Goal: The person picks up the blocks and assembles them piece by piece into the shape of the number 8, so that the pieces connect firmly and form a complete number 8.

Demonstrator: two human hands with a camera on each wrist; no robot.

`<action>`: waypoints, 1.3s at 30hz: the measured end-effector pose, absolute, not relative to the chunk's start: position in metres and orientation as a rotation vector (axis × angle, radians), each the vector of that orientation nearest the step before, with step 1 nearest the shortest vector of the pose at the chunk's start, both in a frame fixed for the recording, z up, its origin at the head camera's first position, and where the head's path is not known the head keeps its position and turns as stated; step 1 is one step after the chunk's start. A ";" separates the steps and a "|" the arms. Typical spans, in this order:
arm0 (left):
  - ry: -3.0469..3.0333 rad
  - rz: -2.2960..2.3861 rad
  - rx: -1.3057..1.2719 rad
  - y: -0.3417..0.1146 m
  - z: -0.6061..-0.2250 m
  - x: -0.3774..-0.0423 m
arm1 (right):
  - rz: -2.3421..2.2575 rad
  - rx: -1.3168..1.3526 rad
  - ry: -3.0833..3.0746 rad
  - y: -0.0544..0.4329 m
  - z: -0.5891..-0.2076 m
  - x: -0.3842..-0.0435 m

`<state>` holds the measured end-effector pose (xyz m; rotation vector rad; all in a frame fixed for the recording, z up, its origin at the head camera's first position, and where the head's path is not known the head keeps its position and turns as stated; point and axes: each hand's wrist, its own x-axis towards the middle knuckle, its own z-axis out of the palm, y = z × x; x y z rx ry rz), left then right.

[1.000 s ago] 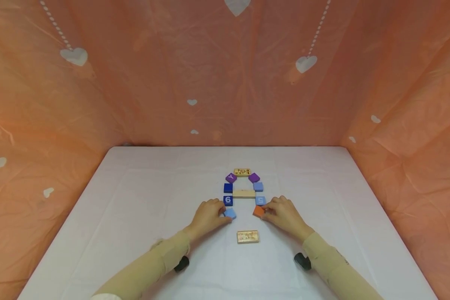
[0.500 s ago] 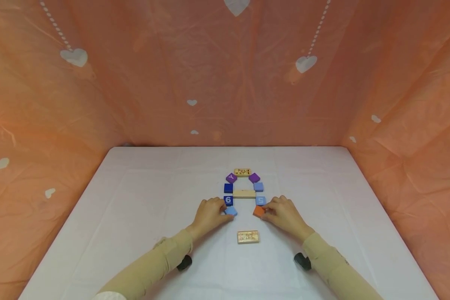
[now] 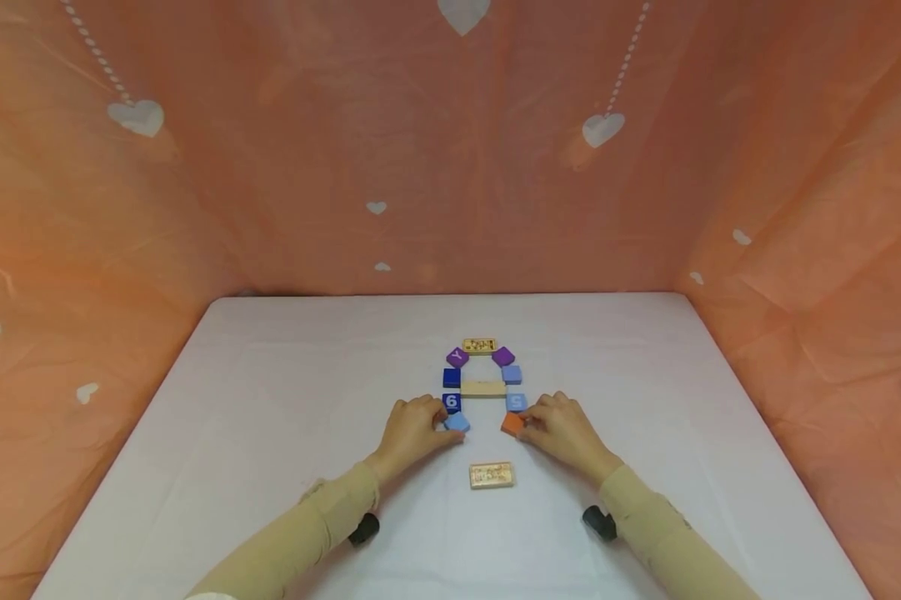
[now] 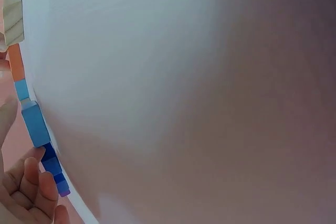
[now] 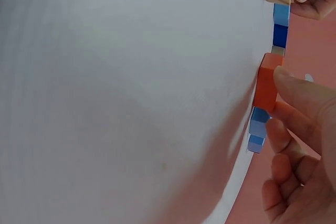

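My left hand (image 3: 411,429) pinches a light blue block (image 3: 458,422) between thumb and forefinger, at the near left end of a block outline. My right hand (image 3: 568,429) holds an orange block (image 5: 266,81) by thumb and forefinger, at the near right end. Behind the light blue block is a dark blue block (image 3: 452,402) marked 6, with a plain dark blue block (image 3: 452,377) beyond it. A pale blue block (image 3: 516,402) marked 5 adjoins the orange one, and another pale blue block (image 3: 512,374) follows. A plain wooden block (image 3: 483,389) bridges the two sides.
Two purple blocks (image 3: 458,357) slant in toward a patterned wooden tile (image 3: 480,345) at the far end. Nearer the person, a second patterned wooden tile (image 3: 491,475) lies alone. The white table (image 3: 307,358) is backed by orange cloth (image 3: 450,167) with hearts.
The light blue block has shifted slightly away from the person and rightward with the left hand, closer to the block marked 6. The right hand keeps its place; the head view has turned a little.
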<state>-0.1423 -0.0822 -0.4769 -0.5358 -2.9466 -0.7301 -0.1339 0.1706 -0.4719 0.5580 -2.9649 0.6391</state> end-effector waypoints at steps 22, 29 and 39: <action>-2.938 -0.696 -0.565 -0.085 -0.474 -0.141 | 0.610 0.554 -2.977 0.170 -0.469 -0.132; -2.942 -0.700 -0.570 -0.086 -0.475 -0.141 | 0.620 0.547 -2.972 0.169 -0.469 -0.132; -2.935 -0.706 -0.584 -0.087 -0.475 -0.141 | 0.599 0.560 -2.977 0.169 -0.470 -0.133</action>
